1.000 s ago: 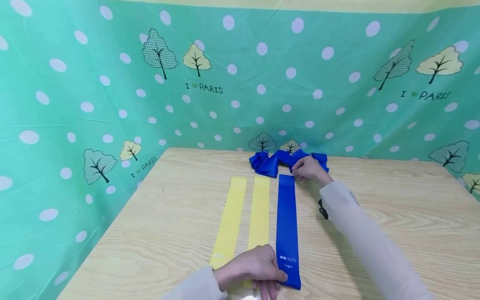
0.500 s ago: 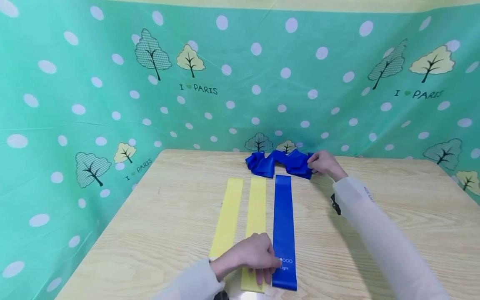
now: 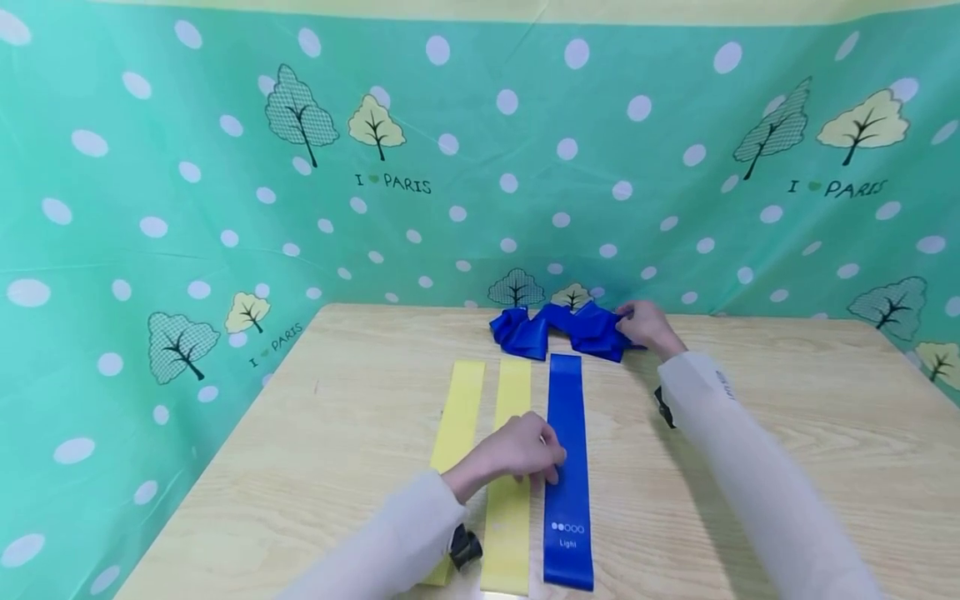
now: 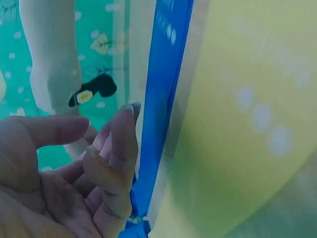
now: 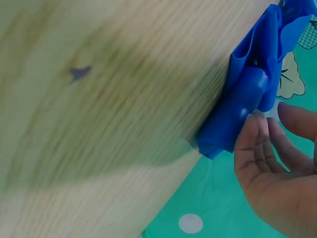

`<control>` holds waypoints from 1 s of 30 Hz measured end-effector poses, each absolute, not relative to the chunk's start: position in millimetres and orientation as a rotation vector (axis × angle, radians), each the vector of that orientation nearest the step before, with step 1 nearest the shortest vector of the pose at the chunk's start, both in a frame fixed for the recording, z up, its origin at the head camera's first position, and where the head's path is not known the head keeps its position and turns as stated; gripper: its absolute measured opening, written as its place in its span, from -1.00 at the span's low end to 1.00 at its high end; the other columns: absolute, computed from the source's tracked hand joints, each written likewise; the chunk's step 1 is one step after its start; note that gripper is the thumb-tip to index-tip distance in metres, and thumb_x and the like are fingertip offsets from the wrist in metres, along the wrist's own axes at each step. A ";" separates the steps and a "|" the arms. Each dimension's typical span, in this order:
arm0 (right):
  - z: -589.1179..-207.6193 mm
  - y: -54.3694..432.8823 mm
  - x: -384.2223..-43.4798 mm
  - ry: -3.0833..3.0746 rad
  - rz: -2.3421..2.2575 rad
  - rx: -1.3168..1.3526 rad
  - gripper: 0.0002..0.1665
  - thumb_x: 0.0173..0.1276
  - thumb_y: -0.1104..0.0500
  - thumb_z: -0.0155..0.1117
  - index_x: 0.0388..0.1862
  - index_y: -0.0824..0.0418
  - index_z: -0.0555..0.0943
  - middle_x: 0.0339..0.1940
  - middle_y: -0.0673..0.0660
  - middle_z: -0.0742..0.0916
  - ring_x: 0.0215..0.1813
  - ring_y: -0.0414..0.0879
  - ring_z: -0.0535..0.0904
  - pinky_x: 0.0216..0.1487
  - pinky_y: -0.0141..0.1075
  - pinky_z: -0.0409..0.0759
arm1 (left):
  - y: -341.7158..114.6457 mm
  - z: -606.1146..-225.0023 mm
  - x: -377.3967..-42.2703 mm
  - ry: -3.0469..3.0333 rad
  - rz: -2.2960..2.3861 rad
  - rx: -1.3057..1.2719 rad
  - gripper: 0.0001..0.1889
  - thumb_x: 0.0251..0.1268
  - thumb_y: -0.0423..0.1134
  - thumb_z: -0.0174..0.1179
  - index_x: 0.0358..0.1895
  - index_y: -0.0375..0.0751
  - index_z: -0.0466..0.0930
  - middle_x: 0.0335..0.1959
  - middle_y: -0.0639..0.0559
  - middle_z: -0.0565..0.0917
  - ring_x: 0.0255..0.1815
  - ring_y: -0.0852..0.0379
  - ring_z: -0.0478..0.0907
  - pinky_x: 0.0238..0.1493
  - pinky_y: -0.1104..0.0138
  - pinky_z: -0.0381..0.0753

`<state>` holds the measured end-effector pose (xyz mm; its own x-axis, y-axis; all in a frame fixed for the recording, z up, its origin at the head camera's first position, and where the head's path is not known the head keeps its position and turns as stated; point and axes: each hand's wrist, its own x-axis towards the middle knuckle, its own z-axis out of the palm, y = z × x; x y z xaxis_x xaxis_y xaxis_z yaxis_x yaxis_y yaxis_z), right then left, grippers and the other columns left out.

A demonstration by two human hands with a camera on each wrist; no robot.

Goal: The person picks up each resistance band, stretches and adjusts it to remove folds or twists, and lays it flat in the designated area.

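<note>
A flat blue resistance band (image 3: 567,467) marked "Light" lies lengthwise on the table, with two yellow bands (image 3: 507,517) (image 3: 459,412) to its left. My left hand (image 3: 521,450) hovers over the middle of the right yellow band and the blue band's left edge. In the left wrist view its fingers are loosely bent, with nothing between thumb and fingertips. At the back lies a crumpled heap of blue bands (image 3: 596,329). My right hand (image 3: 648,327) is at the heap's right end; in the right wrist view its fingertips touch the blue folds (image 5: 237,109), the thumb standing apart.
The wooden table (image 3: 337,450) ends at a green polka-dot cloth (image 3: 420,225) hung behind it and along the left. Black wrist-camera mounts (image 3: 465,547) (image 3: 663,407) project below both sleeves. The heap lies close to the table's back edge.
My left hand has left the near end of the flat blue band and moved toward its middle. The right hand has shifted right along the heap, whose right end has changed shape.
</note>
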<state>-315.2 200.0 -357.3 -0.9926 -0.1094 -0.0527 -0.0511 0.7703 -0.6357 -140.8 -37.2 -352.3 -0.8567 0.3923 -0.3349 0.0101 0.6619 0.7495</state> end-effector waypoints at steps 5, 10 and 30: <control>-358.3 198.4 -317.3 2.861 -0.979 -0.154 -0.49 0.39 0.31 -0.03 0.28 0.51 0.33 0.06 0.42 0.52 -0.30 0.02 0.40 -0.28 -0.25 0.41 | -30.3 -351.8 -158.6 2.411 1.116 0.292 -0.82 0.34 -0.24 0.11 -0.37 -0.24 0.62 -0.58 -0.02 0.72 -0.60 0.04 0.65 -0.62 0.36 0.44; -361.4 195.6 -319.9 2.872 -0.906 -0.219 -0.53 0.38 0.28 0.06 0.21 0.51 0.40 0.07 0.45 0.55 -0.01 0.18 0.47 0.05 -0.03 0.49 | -24.6 -349.9 -172.5 2.409 1.113 0.261 -0.83 0.35 -0.24 0.10 -0.35 -0.23 0.59 -0.56 -0.01 0.71 -0.57 0.04 0.66 -0.60 0.38 0.43; -314.7 182.1 -315.1 2.691 -1.302 -0.102 -0.58 0.43 0.04 0.12 0.03 0.38 0.48 0.09 0.19 0.46 0.04 0.02 0.34 0.12 -0.12 0.37 | -15.8 -348.8 -211.8 2.487 1.316 0.251 -0.89 0.32 -0.28 0.08 -0.25 -0.25 0.56 -0.40 -0.02 0.66 -0.45 0.12 0.62 -0.47 0.34 0.57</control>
